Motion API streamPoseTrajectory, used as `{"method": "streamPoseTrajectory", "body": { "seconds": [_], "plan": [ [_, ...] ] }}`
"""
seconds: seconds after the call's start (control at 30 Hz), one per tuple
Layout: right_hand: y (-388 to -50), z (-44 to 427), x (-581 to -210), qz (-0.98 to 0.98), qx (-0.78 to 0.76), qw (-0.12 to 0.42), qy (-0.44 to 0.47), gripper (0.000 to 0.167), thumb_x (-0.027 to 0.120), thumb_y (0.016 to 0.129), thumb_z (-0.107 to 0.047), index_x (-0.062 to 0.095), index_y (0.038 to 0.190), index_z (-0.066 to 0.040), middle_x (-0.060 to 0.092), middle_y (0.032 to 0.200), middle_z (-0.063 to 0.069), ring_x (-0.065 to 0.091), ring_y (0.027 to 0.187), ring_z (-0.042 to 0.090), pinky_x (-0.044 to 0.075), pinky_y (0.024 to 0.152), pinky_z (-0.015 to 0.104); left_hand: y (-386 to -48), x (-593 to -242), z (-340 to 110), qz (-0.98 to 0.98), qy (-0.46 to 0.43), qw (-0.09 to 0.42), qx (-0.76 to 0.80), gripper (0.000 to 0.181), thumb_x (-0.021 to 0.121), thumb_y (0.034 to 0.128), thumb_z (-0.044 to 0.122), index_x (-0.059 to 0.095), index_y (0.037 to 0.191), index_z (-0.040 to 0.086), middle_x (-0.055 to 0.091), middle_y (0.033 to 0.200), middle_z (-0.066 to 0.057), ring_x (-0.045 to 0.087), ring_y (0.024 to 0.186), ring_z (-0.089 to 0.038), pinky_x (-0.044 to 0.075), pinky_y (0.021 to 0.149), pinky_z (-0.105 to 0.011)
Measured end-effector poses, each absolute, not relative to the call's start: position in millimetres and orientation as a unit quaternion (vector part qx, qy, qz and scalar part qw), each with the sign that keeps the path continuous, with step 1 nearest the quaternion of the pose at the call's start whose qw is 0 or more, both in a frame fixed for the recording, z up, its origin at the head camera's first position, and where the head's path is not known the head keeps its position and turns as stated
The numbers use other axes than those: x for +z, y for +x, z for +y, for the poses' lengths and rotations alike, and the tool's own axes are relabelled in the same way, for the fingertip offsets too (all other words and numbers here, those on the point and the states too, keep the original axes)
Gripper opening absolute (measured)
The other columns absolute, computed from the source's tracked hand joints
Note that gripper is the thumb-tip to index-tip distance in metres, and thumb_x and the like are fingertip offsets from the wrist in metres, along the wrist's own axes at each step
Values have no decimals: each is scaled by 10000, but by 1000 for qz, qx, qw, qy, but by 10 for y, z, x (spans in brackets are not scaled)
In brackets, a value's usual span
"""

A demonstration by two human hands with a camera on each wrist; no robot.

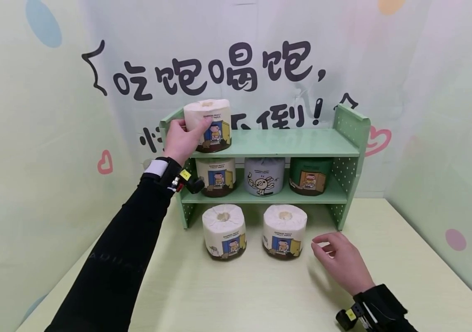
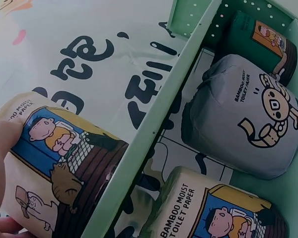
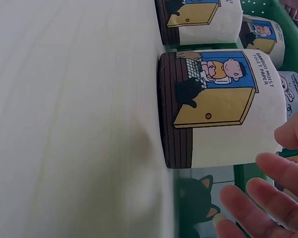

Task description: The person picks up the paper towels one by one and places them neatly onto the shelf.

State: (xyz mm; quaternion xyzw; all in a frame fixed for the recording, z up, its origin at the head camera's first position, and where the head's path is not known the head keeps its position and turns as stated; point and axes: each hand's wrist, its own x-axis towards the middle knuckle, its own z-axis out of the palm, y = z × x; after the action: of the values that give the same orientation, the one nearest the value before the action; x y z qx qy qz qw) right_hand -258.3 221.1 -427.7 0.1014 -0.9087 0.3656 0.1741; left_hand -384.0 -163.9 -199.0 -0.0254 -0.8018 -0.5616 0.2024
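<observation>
In the upper left-centre of the head view, the left hand (image 1: 181, 142) grips a white, brown-based roll (image 1: 216, 133) with a cartoon sitter and yellow door, at the top left of a green shelf (image 1: 289, 144). Its label reads "BAMBOO MOIST TOILET PAPER"; the wall (image 1: 244, 23) reads "吃饱喝饱". Lower right, the right hand (image 1: 341, 262), fingers loosely bent, is near another white roll (image 1: 283, 230).

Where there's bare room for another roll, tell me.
The top shelf is bare from the roll in the left hand to the right end panel. The table is bare in front of its two rolls and right of the right hand. The lower shelf is crowded: three rolls, narrow gaps.
</observation>
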Motion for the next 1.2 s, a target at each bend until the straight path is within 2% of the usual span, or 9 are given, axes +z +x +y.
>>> {"method": "streamPoseTrajectory", "body": {
  "seconds": [0.1, 0.37, 0.73, 0.83, 0.93, 1.07, 1.2],
  "plan": [
    [-2580, 2216, -4274, -909, 364, 173, 102, 136, 721, 1056, -192, 795, 1136, -110, 730, 1185, 84, 765, 997, 202, 648, 868, 359, -3880, -1999, -1645, -806, -22, 206, -555, 862, 689, 1013, 626, 408, 1562, 25, 540, 1473, -173, 558, 1288, -256, 506, 1107, -398],
    [-2581, 2217, -4272, -912, 363, 164, 97, 153, 719, 1059, -202, 794, 1151, -106, 730, 1208, 94, 768, 1005, 204, 645, 874, 361, -3934, -2015, -1662, -812, -21, 214, -543, 828, 649, 1042, 616, 442, 1587, 28, 556, 1510, -205, 560, 1326, -304, 505, 1124, -446],
    [-2582, 2223, -4279, -913, 362, 162, 97, 150, 715, 1058, -197, 796, 1146, -106, 733, 1207, 93, 768, 1002, 201, 647, 879, 372, -3933, -2047, -1572, -796, -12, 273, -540, 811, 679, 1061, 519, 371, 1640, 42, 509, 1609, -206, 545, 1451, -333, 518, 1208, -466],
    [-2584, 2224, -4280, -913, 361, 161, 97, 149, 716, 1056, -191, 796, 1147, -103, 733, 1205, 95, 766, 1000, 200, 648, 877, 367, -3877, -2066, -1554, -790, -10, 281, -545, 777, 682, 1066, 472, 381, 1644, 47, 455, 1654, -193, 487, 1504, -327, 483, 1249, -465],
    [-2585, 2220, -4285, -914, 360, 160, 99, 150, 714, 1057, -185, 794, 1151, -100, 731, 1210, 100, 765, 1003, 202, 651, 881, 375, -3782, -2090, -1523, -770, -12, 299, -563, 711, 699, 1047, 358, 416, 1621, 49, 416, 1666, -179, 443, 1523, -316, 447, 1275, -447],
    [-2588, 2214, -4286, -914, 359, 161, 102, 148, 711, 1059, -181, 794, 1150, -98, 728, 1215, 107, 766, 1006, 209, 655, 885, 391, -3641, -2127, -1484, -744, -41, 309, -591, 619, 695, 1028, 252, 478, 1573, 53, 478, 1616, -160, 497, 1486, -295, 455, 1258, -409],
    [-2582, 2209, -4290, -913, 360, 164, 102, 144, 711, 1058, -181, 795, 1145, -103, 732, 1216, 107, 769, 1002, 210, 654, 878, 381, -3498, -2210, -1465, -729, -70, 288, -617, 543, 705, 1044, 224, 538, 1535, 61, 559, 1567, -137, 573, 1418, -262, 513, 1203, -390]
  ]
}}
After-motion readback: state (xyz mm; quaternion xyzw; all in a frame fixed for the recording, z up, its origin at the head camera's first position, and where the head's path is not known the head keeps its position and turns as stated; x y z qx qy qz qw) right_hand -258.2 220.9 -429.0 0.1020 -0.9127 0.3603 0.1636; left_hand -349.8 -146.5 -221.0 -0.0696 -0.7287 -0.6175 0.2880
